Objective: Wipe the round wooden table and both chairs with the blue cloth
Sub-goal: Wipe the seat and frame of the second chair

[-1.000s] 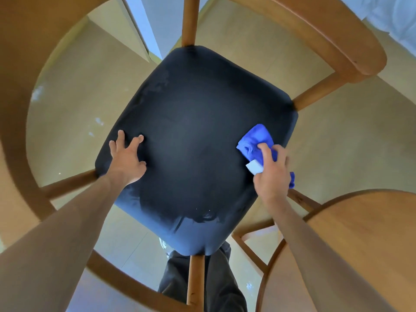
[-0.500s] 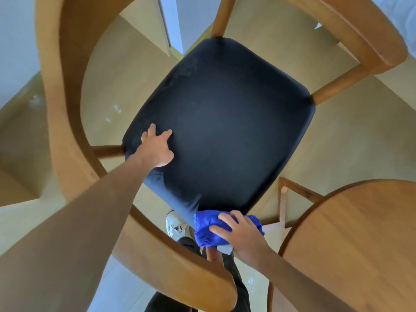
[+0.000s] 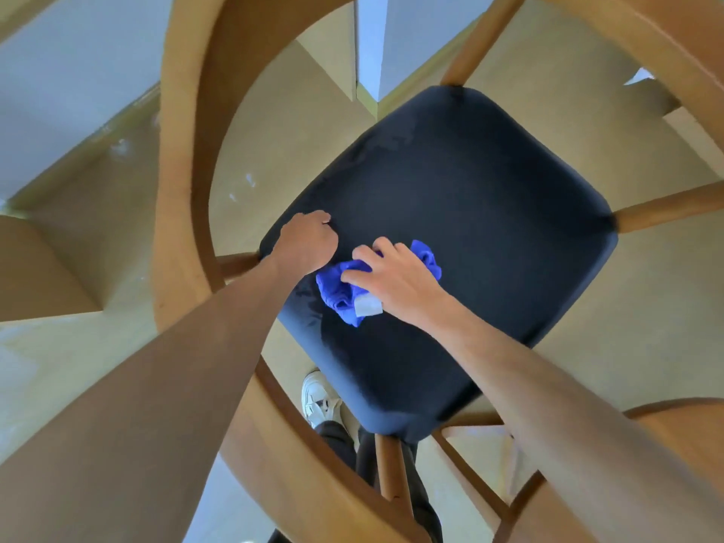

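A wooden chair with a dark navy padded seat [image 3: 482,213] fills the head view. The crumpled blue cloth [image 3: 333,292], with a white tag, lies on the seat's near-left part. My right hand [image 3: 395,280] holds the cloth against the seat, fingers and thumb curled over it. Just left of the cloth, my left hand [image 3: 309,244] rests on the seat's left corner with its fingers curled under, holding nothing that I can see. A slice of the round wooden table [image 3: 689,448] shows at the lower right, partly behind my right forearm.
The chair's curved wooden back rail [image 3: 184,182] arcs round the left and top, with legs and spindles under the seat. My white shoe [image 3: 319,397] and dark trouser leg stand on the pale floor below the seat's near edge.
My right hand has carried the cloth from the seat's near corner up onto the seat's left part, next to my left hand. My left hand's fingers went from flat to curled.
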The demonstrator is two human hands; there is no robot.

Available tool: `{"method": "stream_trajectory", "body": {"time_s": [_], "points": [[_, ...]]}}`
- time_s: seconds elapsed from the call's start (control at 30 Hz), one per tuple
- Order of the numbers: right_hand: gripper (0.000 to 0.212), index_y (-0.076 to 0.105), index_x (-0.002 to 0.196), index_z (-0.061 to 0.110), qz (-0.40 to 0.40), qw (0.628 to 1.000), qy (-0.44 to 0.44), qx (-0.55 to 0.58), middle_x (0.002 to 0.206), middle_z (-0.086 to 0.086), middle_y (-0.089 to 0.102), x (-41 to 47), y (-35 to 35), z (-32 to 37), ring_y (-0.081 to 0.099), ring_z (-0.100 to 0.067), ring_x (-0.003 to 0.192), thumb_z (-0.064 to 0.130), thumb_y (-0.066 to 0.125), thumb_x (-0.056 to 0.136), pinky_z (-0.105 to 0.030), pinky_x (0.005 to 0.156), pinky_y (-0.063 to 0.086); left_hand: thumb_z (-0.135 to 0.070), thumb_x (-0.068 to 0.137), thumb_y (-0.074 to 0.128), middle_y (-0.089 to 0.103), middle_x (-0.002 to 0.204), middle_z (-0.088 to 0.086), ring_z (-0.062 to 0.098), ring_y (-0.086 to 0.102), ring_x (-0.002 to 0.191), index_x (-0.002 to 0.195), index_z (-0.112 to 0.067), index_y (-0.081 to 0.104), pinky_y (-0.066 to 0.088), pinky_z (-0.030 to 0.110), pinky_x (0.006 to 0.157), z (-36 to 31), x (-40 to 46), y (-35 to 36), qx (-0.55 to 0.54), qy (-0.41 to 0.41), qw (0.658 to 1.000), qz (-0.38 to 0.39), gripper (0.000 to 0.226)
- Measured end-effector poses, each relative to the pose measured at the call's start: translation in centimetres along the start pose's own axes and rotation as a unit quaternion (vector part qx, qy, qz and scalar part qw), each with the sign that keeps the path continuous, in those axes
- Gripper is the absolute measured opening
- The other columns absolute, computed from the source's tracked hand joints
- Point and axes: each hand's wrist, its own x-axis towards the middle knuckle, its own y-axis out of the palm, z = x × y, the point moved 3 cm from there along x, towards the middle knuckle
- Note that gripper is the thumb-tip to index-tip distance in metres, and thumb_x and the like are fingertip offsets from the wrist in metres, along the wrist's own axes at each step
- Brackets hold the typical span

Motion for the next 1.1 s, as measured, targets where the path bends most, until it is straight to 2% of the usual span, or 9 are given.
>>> {"method": "stream_trajectory", "body": {"time_s": [0.17, 0.27, 0.47, 0.63, 0.73, 0.8, 0.9, 0.97, 1.1], "points": [[0.061, 0.046, 0.132, 0.02, -0.079, 0.984, 0.153, 0.043, 0.135, -0.008, 0.042, 8.0, -1.9, -0.3, 0.042, -0.033, 0.106, -0.004, 0.052, 0.076, -0.036, 0.072, 0.029, -0.014, 0.099, 0.031, 0.055, 0.122, 0.024, 0.041, 0.05, 0.114, 0.117, 0.004, 0.052, 0.039, 0.04, 0.091, -0.6, 2.4, -4.0, -0.07, -0.032, 0.994, -0.076, 0.033], [0.059, 0.047, 0.128, 0.019, -0.078, 0.985, 0.152, 0.038, 0.133, -0.007, 0.044, 8.6, -1.0, 2.4, 0.044, -0.033, 0.101, -0.003, 0.053, 0.074, -0.037, 0.071, 0.029, 0.0, 0.095, 0.03, 0.048, 0.126, 0.025, 0.043, 0.044, 0.117, 0.122, 0.006, 0.046, 0.037, 0.041, 0.092, -0.3, 3.1, -5.0, -0.065, -0.054, 0.994, -0.073, 0.033], [0.035, 0.062, 0.091, 0.021, -0.064, 0.997, -0.05, -0.001, 0.107, -0.002, 0.062, 1.2, 2.2, 9.1, 0.057, -0.03, 0.083, 0.004, 0.063, 0.061, -0.035, 0.064, 0.043, -0.023, 0.097, 0.028, 0.055, 0.12, 0.018, 0.03, 0.046, 0.09, 0.096, -0.009, 0.056, 0.034, 0.033, 0.07, -0.2, 2.2, -3.4, -0.088, -0.037, 0.995, 0.017, 0.031], [0.005, 0.058, 0.081, 0.023, 0.044, 0.969, -0.243, -0.029, 0.107, 0.001, 0.058, -8.6, 6.5, 10.4, 0.058, -0.029, 0.091, 0.024, 0.061, 0.078, -0.036, 0.074, 0.048, -0.025, 0.094, 0.041, 0.028, 0.152, 0.009, 0.03, 0.033, 0.135, 0.144, -0.018, 0.037, 0.032, 0.036, 0.109, 1.1, 1.7, -1.3, -0.019, -0.023, 0.998, 0.063, 0.05], [0.01, 0.055, 0.082, 0.026, 0.056, 0.956, -0.285, -0.041, 0.106, 0.004, 0.055, -10.9, 7.1, 8.3, 0.054, -0.026, 0.091, 0.035, 0.059, 0.08, -0.033, 0.073, 0.045, -0.024, 0.092, 0.044, 0.007, 0.156, 0.007, 0.028, 0.012, 0.143, 0.148, -0.024, 0.024, 0.025, 0.042, 0.112, 1.6, 0.8, 0.1, 0.015, -0.018, 0.997, 0.072, 0.059], [0.014, 0.05, 0.083, 0.026, 0.02, 0.958, -0.283, -0.051, 0.103, 0.003, 0.053, -11.4, 6.5, 6.0, 0.054, -0.026, 0.087, 0.018, 0.062, 0.08, -0.032, 0.068, 0.042, -0.024, 0.092, 0.045, -0.006, 0.158, 0.007, 0.028, -0.002, 0.145, 0.149, -0.028, 0.015, 0.026, 0.045, 0.11, 1.5, -0.4, 1.6, 0.037, -0.016, 0.997, 0.07, 0.065], [0.03, 0.055, 0.09, 0.026, -0.052, 0.984, -0.167, -0.029, 0.1, 0.001, 0.056, -10.7, 4.0, 0.6, 0.054, -0.027, 0.083, -0.001, 0.045, 0.079, -0.034, 0.067, 0.044, -0.028, 0.093, 0.045, -0.018, 0.157, 0.006, 0.029, -0.014, 0.144, 0.15, -0.033, 0.005, 0.032, 0.052, 0.108, 1.1, -2.3, 4.1, 0.069, -0.018, 0.996, 0.053, 0.07], [0.047, 0.065, 0.101, 0.025, -0.076, 0.997, 0.011, 0.021, 0.104, -0.006, 0.059, -9.1, 1.5, -4.8, 0.055, -0.031, 0.086, -0.007, 0.046, 0.073, -0.036, 0.07, 0.048, -0.033, 0.094, 0.046, -0.022, 0.155, 0.008, 0.031, -0.015, 0.144, 0.149, -0.034, -0.001, 0.033, 0.054, 0.107, 0.7, -3.5, 5.7, 0.09, -0.021, 0.995, 0.032, 0.072], [0.065, 0.066, 0.117, 0.012, -0.1, 0.948, 0.299, 0.046, 0.117, -0.019, 0.054, -5.1, -3.2, -14.9, 0.05, -0.042, 0.094, -0.017, 0.066, 0.059, -0.048, 0.074, 0.047, -0.047, 0.091, 0.049, -0.029, 0.152, 0.013, 0.037, -0.019, 0.142, 0.147, -0.037, -0.014, 0.032, 0.057, 0.105, -0.2, -5.5, 8.6, 0.122, -0.01, 0.992, 0.012, 0.084]]}}
